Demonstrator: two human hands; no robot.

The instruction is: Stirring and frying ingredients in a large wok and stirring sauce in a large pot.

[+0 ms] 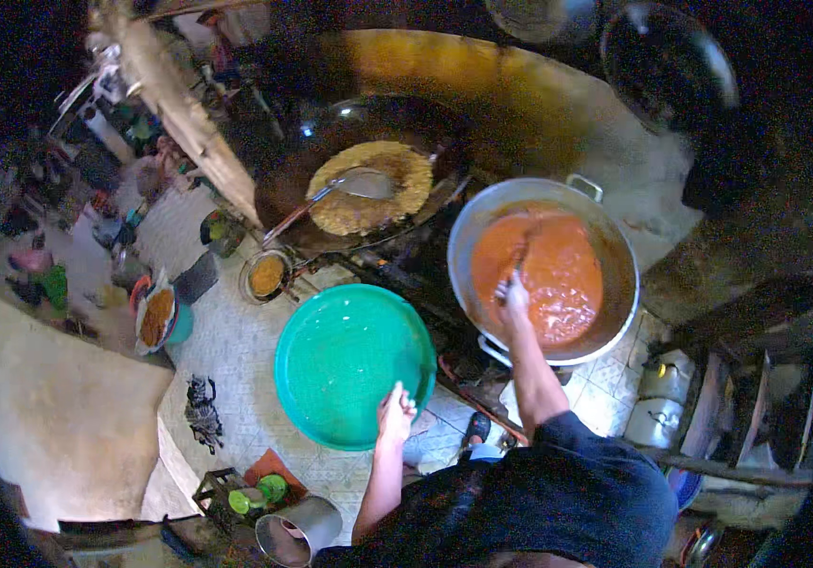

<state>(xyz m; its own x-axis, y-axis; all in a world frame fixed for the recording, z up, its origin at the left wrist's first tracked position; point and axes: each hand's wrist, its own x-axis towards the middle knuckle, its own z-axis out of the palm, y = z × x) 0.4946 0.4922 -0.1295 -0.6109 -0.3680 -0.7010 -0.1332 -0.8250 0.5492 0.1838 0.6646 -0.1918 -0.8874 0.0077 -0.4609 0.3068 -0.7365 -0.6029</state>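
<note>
My right hand (513,295) grips the handle of a dark, long-handled utensil (524,247) over a large metal pot (454,248). The utensil's far end is hard to make out against the orange-red liquid (566,263), which has pale foam at its near side. My left hand (396,413) has curled fingers and a raised thumb. It overlaps the near right edge of a round green plastic tray (342,355); whether it grips the rim I cannot tell. A few small pale specks dot the tray.
Beyond the tray, a skimmer (367,183) lies across yellowish food (406,202) in a wide wok (292,170). A strainer (264,275) with crumbs sits beside it. At left stands a bucket (182,325) of brown crumbs; a wooden post (193,135) rises behind. A metal pot (317,522) is near my left.
</note>
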